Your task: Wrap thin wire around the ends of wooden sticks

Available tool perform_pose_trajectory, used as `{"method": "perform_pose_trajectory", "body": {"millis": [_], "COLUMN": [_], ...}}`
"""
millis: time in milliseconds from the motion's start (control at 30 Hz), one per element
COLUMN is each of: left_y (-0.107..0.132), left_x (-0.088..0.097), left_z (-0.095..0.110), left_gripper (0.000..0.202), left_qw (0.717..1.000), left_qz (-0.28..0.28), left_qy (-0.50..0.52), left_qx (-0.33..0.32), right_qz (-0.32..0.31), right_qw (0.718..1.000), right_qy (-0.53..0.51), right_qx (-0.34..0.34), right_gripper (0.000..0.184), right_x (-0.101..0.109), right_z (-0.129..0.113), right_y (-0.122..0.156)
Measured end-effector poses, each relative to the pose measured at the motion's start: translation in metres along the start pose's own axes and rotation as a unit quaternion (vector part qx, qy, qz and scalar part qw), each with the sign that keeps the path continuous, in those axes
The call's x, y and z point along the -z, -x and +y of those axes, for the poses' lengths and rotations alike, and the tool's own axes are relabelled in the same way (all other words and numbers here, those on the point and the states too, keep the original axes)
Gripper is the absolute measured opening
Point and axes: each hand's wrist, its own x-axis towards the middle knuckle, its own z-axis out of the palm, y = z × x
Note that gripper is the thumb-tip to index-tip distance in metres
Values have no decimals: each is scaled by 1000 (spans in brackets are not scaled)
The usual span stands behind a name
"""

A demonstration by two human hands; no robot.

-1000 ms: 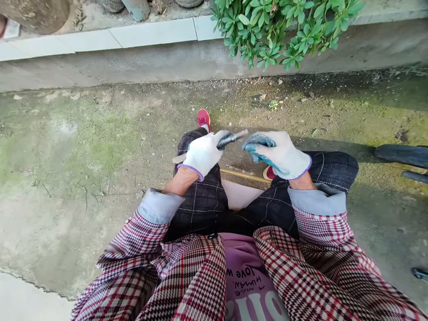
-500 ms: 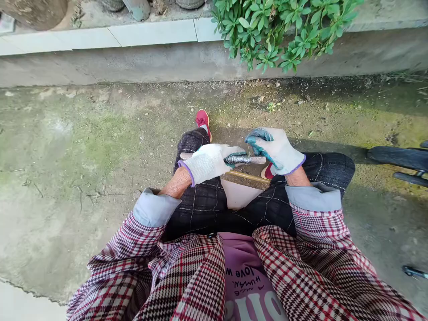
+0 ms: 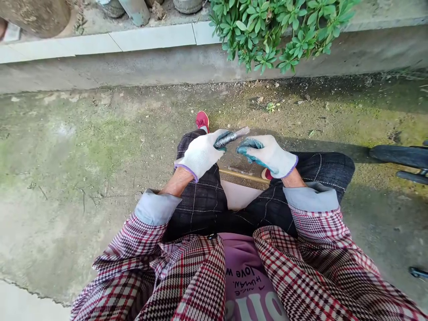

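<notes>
My left hand [image 3: 202, 154], in a white knitted glove with a green coated palm, is closed around a stick wound with thin silvery wire [image 3: 227, 139]. The stick's bare pale end [image 3: 243, 131] tilts up to the right, out past the fingers. Just right of it, my right hand [image 3: 265, 154] wears a matching glove, its fingers curled together and apart from the stick. Whatever those fingertips pinch is too fine to make out. Both hands are above the gap between my knees.
Below the hands a gold-coloured bar [image 3: 245, 176] edges a pale flat surface [image 3: 239, 195] between my legs. Ahead runs a low concrete wall [image 3: 150, 67] with a leafy green shrub [image 3: 274, 31] overhanging it. A black wheel [image 3: 394, 156] stands at the right on the mossy ground [image 3: 100, 133].
The wire-wound stick has swung from nearly level to slanting up to the right, as my left hand moved slightly left. My right hand has shifted a little left and down.
</notes>
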Motion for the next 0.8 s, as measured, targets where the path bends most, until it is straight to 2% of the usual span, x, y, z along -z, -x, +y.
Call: {"method": "perform_pose_trajectory", "body": {"millis": [100,200,300,367,467,600,700,800], "left_y": [2,5,9,11,10,3,-4,-10], "left_x": [2,-2,-7,-6,2,7,2,-4], "left_z": [-3,-3,2,7,10,4,-7,-19], "left_gripper": [45,42,38,36,41,45,51,51], "left_qw": [993,980,977,979,984,981,976,981], "left_qz": [-27,-106,-162,-169,-111,-8,34,53], "left_qy": [-115,-166,-123,-43,89,188,216,184], "left_qx": [28,-2,-68,-102,-104,-44,-2,16], "right_qz": [-12,13,52,68,78,62,21,-10], "right_qw": [1000,1000,998,997,996,997,999,999], "right_qy": [-6,-17,-25,-19,-28,-34,-10,-16], "right_qx": [-9,-15,-18,-16,-17,-40,-43,-40], "right_gripper": [19,15,15,16,17,19,23,24], "right_x": [1,6,11,12,10,2,-1,0], "right_z": [4,11,20,24,26,19,14,11], "right_y": [1,-2,-7,-10,-13,-12,-9,-6]}}
